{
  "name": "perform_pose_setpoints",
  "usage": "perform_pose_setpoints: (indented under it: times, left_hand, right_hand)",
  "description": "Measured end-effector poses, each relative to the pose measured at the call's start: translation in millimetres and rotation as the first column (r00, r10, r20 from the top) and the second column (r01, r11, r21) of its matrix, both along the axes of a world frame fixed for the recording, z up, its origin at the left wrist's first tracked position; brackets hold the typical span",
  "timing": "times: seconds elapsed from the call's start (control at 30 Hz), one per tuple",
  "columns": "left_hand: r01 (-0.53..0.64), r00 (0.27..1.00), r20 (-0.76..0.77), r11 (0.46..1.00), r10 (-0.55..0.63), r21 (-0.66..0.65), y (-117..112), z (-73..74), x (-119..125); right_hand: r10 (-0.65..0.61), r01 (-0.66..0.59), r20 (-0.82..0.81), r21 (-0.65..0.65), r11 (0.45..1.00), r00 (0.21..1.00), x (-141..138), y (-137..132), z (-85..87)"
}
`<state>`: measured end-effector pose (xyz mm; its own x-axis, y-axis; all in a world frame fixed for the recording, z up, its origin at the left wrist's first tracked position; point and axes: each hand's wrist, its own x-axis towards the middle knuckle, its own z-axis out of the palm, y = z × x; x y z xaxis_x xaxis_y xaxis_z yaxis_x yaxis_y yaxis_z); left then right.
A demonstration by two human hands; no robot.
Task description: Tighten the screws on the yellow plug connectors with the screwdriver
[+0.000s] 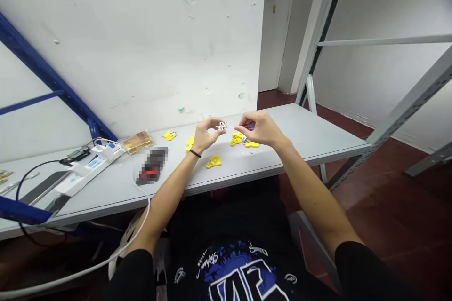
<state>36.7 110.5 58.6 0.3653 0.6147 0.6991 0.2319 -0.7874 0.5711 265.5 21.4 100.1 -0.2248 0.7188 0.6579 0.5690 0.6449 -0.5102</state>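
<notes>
Up over the table, my left hand (205, 135) pinches a small white plastic part (221, 125) with dark openings and metal bits. My right hand (262, 128) grips a screwdriver (250, 126) with a purplish handle. Its thin shaft points left, the tip at or very near the white part; I cannot tell if they touch. Below my right hand lie a yellow shell piece (236, 139) and another yellow piece (252, 145), with tiny loose bits beside them. One yellow shell (213, 162) rests closer to the table's front edge. My left hand partly hides another yellow piece (189, 144).
Farther left on the table (282, 150) are a yellow piece (170, 135), a clear bag (137, 141), a pixelated dark object (153, 164) and a white power strip (90, 169). A white cable (146, 218) hangs over the front edge. Behind stands a white wall (158, 47).
</notes>
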Motion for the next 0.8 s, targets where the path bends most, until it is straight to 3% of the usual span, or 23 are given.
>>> perform_pose_setpoints:
  times: [0.33,0.8]
  left_hand:
    - [-0.054,0.995,-0.078,0.991,0.064,0.124,2.6,-6.0,-3.8]
    - [-0.071,0.994,-0.080,0.992,0.079,0.101,1.9,-7.4,-5.9]
  right_hand:
    - [-0.078,0.078,0.045,-0.017,0.997,0.996,-7.2,3.3,-7.3]
    - [-0.060,0.061,0.038,-0.021,0.998,0.997,-8.8,2.8,-7.6]
